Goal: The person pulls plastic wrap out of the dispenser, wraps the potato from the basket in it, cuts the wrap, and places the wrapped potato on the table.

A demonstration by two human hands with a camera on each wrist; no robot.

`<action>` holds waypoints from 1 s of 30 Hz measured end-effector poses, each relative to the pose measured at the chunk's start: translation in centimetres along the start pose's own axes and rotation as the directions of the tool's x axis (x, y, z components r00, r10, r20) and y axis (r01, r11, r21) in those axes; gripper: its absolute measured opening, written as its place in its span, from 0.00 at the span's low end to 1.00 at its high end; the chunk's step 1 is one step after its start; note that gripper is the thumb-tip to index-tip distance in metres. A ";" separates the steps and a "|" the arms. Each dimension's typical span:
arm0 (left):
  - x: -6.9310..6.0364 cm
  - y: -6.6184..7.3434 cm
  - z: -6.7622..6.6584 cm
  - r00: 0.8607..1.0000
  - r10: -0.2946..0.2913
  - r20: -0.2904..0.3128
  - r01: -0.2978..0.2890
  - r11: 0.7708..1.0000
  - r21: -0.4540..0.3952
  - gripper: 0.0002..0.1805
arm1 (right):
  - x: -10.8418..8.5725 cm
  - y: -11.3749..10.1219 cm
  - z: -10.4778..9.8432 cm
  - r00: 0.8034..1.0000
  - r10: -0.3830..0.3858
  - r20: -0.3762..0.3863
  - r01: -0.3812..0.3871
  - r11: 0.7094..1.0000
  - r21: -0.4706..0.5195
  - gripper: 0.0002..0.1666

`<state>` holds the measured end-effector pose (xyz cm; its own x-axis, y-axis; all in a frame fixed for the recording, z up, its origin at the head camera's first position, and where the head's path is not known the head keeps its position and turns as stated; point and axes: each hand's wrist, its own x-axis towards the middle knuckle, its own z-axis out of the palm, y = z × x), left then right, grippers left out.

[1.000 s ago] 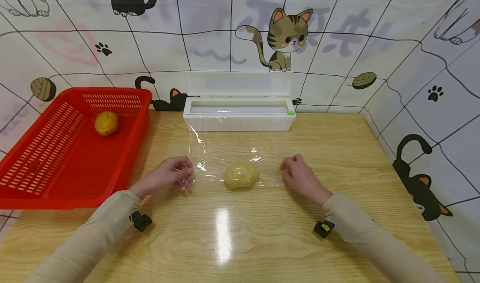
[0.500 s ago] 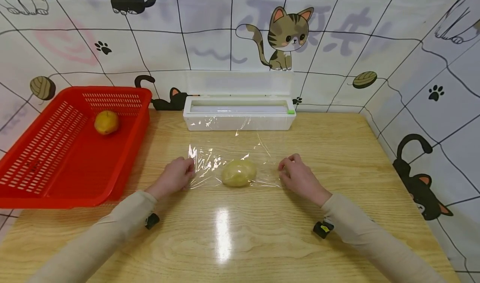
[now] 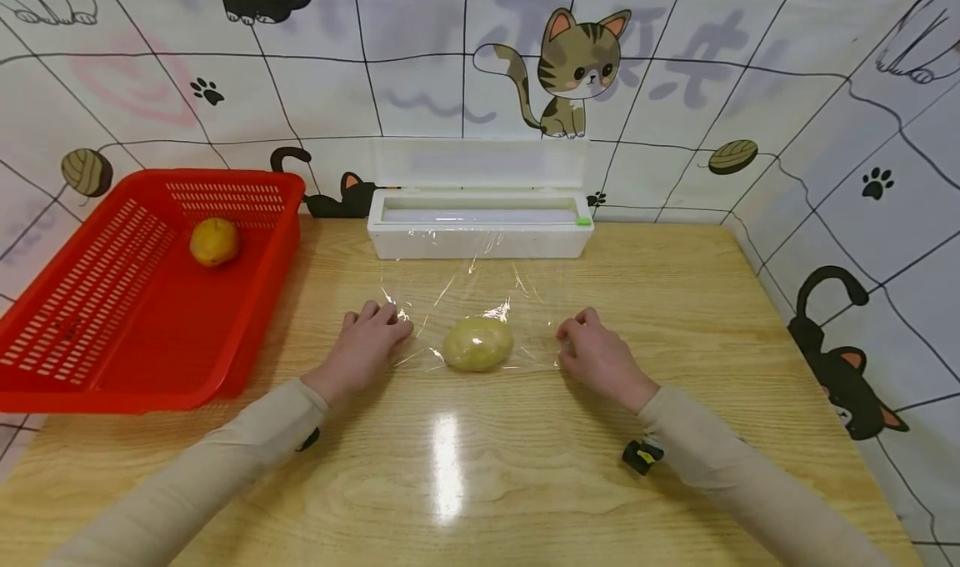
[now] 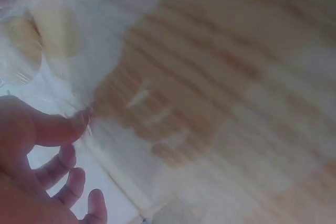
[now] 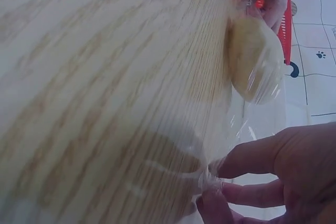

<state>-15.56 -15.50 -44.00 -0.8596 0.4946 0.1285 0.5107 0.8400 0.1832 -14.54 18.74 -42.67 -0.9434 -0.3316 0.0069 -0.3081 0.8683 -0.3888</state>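
"Clear plastic film (image 3: 450, 290) seems to lie over a yellow oval lump (image 3: 478, 344), its free edge near the lump's front. Where does the lump sit?"

"On the wooden table (image 3: 540, 484), near its middle. It could be a potato or a fruit; which one cannot be told."

"And the grip?"

"The left hand (image 3: 363, 342) pinches the film between thumb and forefinger, its other fingers loosely bent; the right hand (image 3: 600, 358) nips the opposite side between thumb and fingers. Neither touches the lump."

"So which step is it?"

"Covering the lump, most likely. The sheet looks uncut, since it appears to run back to the white box (image 3: 577, 244). The next move probably calls for an even hold on both sides, so the film settles without creasing."

"What does that box contain?"

"Its lid (image 3: 480, 165) stands raised, and a long pale roll (image 3: 480, 216) seems to lie inside. A green piece (image 3: 583, 222) sits at the rim's right end."

"And the red basket (image 3: 165, 325), to the left?"

"One round yellow-orange fruit (image 3: 214, 242), towards the back, well apart from the film."
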 end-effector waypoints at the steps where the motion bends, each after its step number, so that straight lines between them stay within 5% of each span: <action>1: 0.0 0.0 -0.1 1.000 0.011 0.007 -0.011 1.000 0.009 0.08 | 0.0 -0.1 -0.1 1.000 0.013 0.002 -0.013 1.000 -0.015 0.11; 9: -0.1 -0.4 -0.5 0.993 0.103 0.063 -0.109 0.987 0.118 0.10 | 0.2 -0.8 -0.3 0.996 0.086 0.029 -0.083 0.992 -0.099 0.14; 17: -0.5 -0.2 -0.7 0.980 0.197 0.040 -0.200 0.930 0.309 0.11 | 0.0 -0.5 -0.6 0.990 0.120 0.072 -0.113 0.989 -0.093 0.18; 25: -1.2 -0.1 -0.6 0.990 0.075 0.119 -0.107 0.951 0.289 0.08 | -0.5 -0.4 -1.2 0.992 0.075 0.106 -0.062 0.990 -0.124 0.18; 30: -1.4 1.0 -1.8 0.996 0.048 0.077 -0.068 0.958 0.279 0.10 | -0.5 -1.0 -1.9 0.994 -0.017 0.104 0.026 0.996 -0.087 0.16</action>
<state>-13.78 -15.72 -42.24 -0.8330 0.5499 0.0615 0.5425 0.8335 -0.1050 -13.99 18.79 -40.54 -0.9203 -0.3825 -0.0821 -0.3419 0.8884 -0.3064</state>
